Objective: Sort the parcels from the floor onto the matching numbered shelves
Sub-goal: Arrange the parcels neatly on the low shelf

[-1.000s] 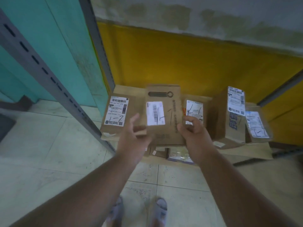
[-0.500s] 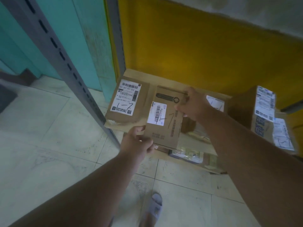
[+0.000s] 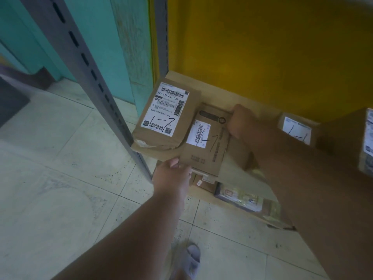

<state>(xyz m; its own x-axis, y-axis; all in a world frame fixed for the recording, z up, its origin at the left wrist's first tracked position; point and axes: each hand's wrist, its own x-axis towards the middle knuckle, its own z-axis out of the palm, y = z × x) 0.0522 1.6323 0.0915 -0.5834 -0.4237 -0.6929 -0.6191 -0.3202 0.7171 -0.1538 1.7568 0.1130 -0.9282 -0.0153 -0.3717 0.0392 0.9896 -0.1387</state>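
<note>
Head view. Reference landmark: the grey slotted shelf post [image 3: 91, 77], which runs diagonally down to the tiled floor [image 3: 50, 178].

A flat cardboard parcel [image 3: 207, 142] sits just right of the post's lower end, on the low cardboard-lined shelf [image 3: 232, 93]. Its white barcode label carries a handwritten mark that appears to read "1-7". Both hands grip this parcel. The left hand [image 3: 173, 174] is closed on the near lower corner, thumb on top. The right hand [image 3: 244, 124] is closed over the far upper right corner, fingers wrapped around the edge.

A second parcel [image 3: 167, 116], marked "1-7" on its label, lies between the post and the held parcel, touching the held parcel's left edge. A third labelled parcel [image 3: 296, 128] stands further right of the post, beyond the right forearm. More parcels lie on the floor under the held one; details cannot be told. A grey slipper [image 3: 192, 259] stands on the floor, well below the post's foot.
</note>
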